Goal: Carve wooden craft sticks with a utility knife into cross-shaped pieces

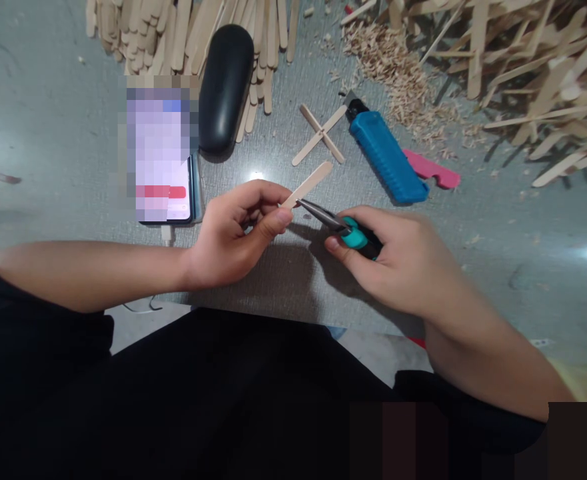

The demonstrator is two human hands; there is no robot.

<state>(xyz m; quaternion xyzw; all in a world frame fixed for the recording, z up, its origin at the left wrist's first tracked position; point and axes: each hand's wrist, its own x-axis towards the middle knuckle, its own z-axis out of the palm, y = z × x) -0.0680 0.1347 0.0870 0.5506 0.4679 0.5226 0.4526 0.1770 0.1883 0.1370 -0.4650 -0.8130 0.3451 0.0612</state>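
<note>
My left hand (240, 230) pinches one end of a flat wooden craft stick (309, 184), which points up and to the right over the grey table. My right hand (398, 257) is wrapped round the teal and black handles of small needle-nose pliers (336, 223). The pliers' metal jaws reach to the stick close to my left fingertips. A cross of glued sticks (322, 133) lies on the table just beyond the hands.
A blue utility knife (386, 155) and a pink tool (432, 170) lie to the right of the cross. A phone (166, 180) on a cable and a black oval case (224, 87) sit at the left. Stick piles (533, 60) and shavings (398, 67) fill the back.
</note>
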